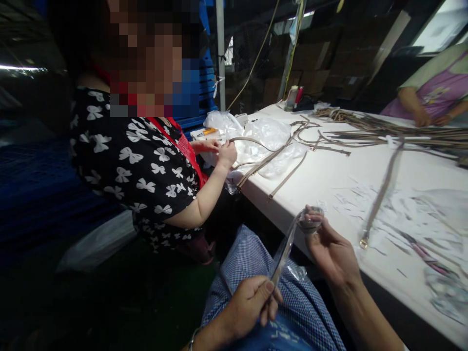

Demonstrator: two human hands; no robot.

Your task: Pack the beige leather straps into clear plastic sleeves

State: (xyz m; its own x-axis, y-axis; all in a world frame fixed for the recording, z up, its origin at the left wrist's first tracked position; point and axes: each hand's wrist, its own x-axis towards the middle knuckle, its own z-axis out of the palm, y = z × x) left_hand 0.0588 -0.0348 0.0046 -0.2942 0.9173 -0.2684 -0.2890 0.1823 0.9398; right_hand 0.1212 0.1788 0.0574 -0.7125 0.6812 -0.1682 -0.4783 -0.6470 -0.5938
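A thin belt in a clear plastic sleeve [287, 251] stretches between my two hands above my lap. My left hand [248, 304] is closed, its thumb pressing on the lower end of the sleeved belt. Near the table edge, my right hand [334, 251] has its fingers curled round the coiled upper part of the same belt. To the right on the table lies another sleeved belt [383, 192] with a gold buckle.
Pink-handled pliers [431, 261] and scattered scraps lie on the white table [325, 183]. A co-worker in a butterfly-print top [146, 175] handles a strap [252, 140] at left. Across the table, another person [435, 92] works by a pile of belts [387, 129].
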